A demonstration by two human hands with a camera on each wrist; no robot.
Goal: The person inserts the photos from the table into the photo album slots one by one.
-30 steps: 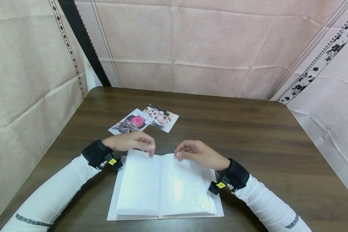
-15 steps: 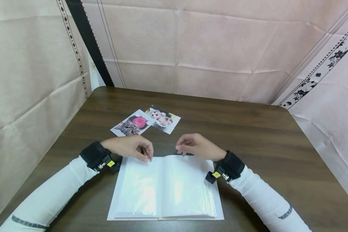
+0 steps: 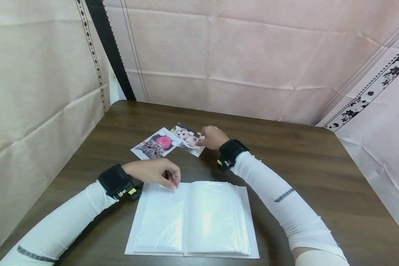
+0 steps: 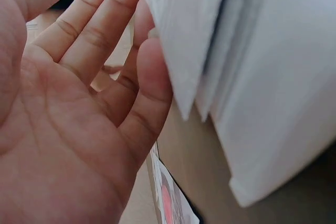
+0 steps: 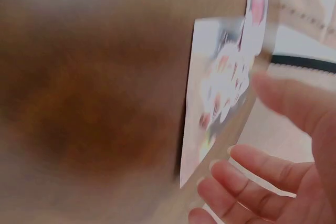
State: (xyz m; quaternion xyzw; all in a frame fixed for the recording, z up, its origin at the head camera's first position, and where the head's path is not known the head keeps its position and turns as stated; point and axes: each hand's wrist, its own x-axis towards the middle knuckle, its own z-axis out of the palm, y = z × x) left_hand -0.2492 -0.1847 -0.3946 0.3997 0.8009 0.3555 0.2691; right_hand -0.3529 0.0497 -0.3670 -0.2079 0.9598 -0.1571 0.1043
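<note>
A photo album lies spread on the table, its clear pocket pages facing up. At the top edge of its left page is my left hand, fingers relaxed; in the left wrist view its fingertips touch a page sleeve. My right hand reaches over the right side of a photo print of a pale kitten. The right wrist view shows its thumb and fingers spread apart beside that photo. A second photo print, a tabby cat with a pink ball, overlaps the first.
The brown wooden table has rounded far corners. Pale cloths hang behind it and at both sides. Black straps with small cameras sit on both wrists.
My right hand has left the album's top edge and moved forward to the kitten photo. The left page has settled flat, and my left hand remains at its top edge.
</note>
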